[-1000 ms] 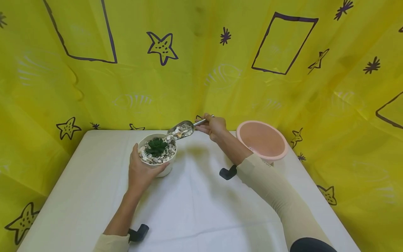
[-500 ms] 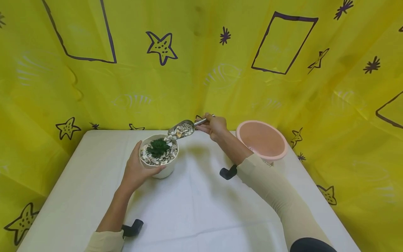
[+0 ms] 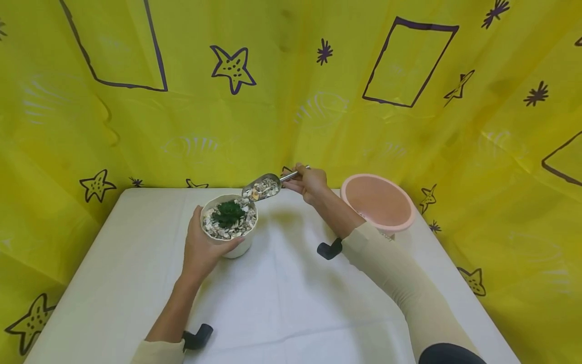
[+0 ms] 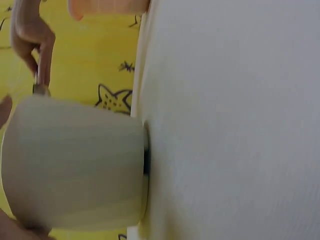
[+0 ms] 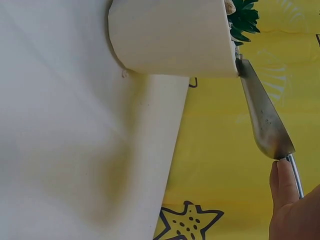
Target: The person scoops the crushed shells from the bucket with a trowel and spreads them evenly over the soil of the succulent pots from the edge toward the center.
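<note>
My left hand (image 3: 200,250) holds a cream flower pot (image 3: 235,248) at its left side, thumb along the near rim. Inside the pot a green succulent (image 3: 229,215) sits among pale pebbles (image 3: 223,231). With my right hand (image 3: 312,184) I grip the thin handle of a metal scoop (image 5: 265,115), which slopes down to the left. Its lip meets the pot's far right rim, and several pebbles lie in its bowl. In the left wrist view, the pot (image 4: 80,165) stands on the white cloth and hides most of the scoop.
A pink basin (image 3: 379,199) stands at the back right of the white-covered table (image 3: 282,303), beyond my right forearm. Behind the table hangs a yellow curtain (image 3: 282,121) with drawn stars and fish.
The pot has shifted very slightly right and toward me. My left hand and forearm swung left, then came back partway. The right hand stays almost still with the scoop at the rim.
</note>
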The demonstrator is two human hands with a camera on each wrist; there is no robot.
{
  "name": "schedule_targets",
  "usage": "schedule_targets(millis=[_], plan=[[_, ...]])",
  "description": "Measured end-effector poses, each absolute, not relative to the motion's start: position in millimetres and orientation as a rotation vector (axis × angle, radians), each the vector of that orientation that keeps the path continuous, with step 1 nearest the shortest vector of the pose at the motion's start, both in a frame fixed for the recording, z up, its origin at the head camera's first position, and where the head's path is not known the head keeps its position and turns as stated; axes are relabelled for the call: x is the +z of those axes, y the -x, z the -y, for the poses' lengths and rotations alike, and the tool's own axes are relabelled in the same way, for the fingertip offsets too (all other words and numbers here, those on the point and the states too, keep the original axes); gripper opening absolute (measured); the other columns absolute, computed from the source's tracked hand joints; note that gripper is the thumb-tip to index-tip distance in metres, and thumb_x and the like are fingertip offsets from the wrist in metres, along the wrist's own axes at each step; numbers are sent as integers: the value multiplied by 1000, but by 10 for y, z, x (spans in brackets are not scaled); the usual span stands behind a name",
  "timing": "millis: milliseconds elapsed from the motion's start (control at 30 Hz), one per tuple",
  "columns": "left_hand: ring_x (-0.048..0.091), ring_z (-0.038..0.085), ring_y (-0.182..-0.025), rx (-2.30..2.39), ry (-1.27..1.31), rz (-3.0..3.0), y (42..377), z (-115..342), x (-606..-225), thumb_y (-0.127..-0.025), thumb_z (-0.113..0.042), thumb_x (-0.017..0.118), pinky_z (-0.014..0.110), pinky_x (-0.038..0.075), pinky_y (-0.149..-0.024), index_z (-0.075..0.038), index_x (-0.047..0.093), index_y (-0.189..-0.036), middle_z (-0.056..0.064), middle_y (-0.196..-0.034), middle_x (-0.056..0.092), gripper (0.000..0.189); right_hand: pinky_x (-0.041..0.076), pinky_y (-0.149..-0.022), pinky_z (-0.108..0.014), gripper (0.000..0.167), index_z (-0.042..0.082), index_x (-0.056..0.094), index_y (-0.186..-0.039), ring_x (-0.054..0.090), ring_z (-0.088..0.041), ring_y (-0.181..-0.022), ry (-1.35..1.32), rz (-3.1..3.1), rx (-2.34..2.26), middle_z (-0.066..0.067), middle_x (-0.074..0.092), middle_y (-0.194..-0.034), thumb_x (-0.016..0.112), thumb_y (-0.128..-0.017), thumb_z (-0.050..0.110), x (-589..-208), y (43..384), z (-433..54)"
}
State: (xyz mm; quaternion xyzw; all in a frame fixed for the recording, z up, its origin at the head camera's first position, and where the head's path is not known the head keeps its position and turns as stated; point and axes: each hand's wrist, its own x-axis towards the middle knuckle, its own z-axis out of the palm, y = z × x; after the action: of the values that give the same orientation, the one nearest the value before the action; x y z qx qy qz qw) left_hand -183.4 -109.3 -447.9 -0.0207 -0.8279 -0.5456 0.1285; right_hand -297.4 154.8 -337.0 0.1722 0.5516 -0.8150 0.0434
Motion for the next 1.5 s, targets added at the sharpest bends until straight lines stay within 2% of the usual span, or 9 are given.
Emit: schedule_targets(millis=[167,300,400,700,800,900,1133,1367,1500], plan=[[29,45,-151,-1494,-59,2282,1768,879,-4511,-66,-28,102,64,31,-119,1,19,-165,27,-165,28,132,62,-78,-40,21,-3,61,-107,67,-41,-116,-521,-1692,-2492,-33,64,-132,54,-112,15,-3371,2976,-1550],[18,46,-156,-1470,-125,2236,1739,768,-4532,-66,-29,103,64,27,-121,2,17,-165,28,-168,21,134,62,-78,-40,21,-5,61,-109,67,-41,-116,-521,-1693,-2490,-32,66,-130,54,-112,15,-3373,2978,-1545],[15,46,-157,-1483,-155,2223,1726,727,-4540,-65,-29,103,63,25,-122,2,15,-165,28,-169,18,136,62,-78,-40,22,-5,61,-108,67,-41,-114,-528,-1699,-2486,-31,68,-126,54,-111,16,-3377,2977,-1540],[38,46,-145,-1413,-100,2205,1760,759,-4558,-66,-25,102,63,35,-116,6,23,-161,31,-159,34,127,63,-76,-38,23,-4,62,-107,71,-39,-105,-522,-1721,-2476,-32,67,-127,54,-112,16,-3364,2968,-1542],[40,47,-143,-1411,-71,2204,1782,800,-4571,-65,-23,102,64,37,-115,7,25,-160,31,-157,37,125,62,-75,-38,23,-4,62,-107,70,-39,-105,-526,-1718,-2475,-33,65,-130,54,-112,16,-3362,2971,-1545],[40,47,-142,-1441,-51,2222,1791,849,-4568,-66,-23,101,66,37,-114,7,25,-160,31,-156,38,124,62,-75,-38,26,-9,61,-116,68,-40,-108,-532,-1716,-2475,-34,63,-133,54,-111,16,-3363,2976,-1543],[35,46,-148,-1525,17,2343,1820,997,-4504,-70,-24,98,66,33,-117,5,23,-163,29,-162,33,123,62,-77,-38,21,-3,62,-105,67,-41,-113,-519,-1725,-2480,-33,65,-131,54,-111,15,-3344,2961,-1553],[33,44,-149,-1565,134,2465,1884,1151,-4487,-74,-25,96,66,32,-118,0,19,-165,26,-164,31,122,63,-75,-37,33,-11,59,-129,70,-39,-110,-511,-1742,-2476,-31,66,-130,55,-111,16,-3350,2959,-1565],[31,45,-151,-1570,176,2518,1913,1206,-4475,-75,-26,96,65,30,-119,0,16,-166,25,-166,28,124,62,-75,-36,37,-13,56,-135,72,-37,-104,-501,-1758,-2475,-31,66,-130,55,-111,16,-3352,2959,-1570]])
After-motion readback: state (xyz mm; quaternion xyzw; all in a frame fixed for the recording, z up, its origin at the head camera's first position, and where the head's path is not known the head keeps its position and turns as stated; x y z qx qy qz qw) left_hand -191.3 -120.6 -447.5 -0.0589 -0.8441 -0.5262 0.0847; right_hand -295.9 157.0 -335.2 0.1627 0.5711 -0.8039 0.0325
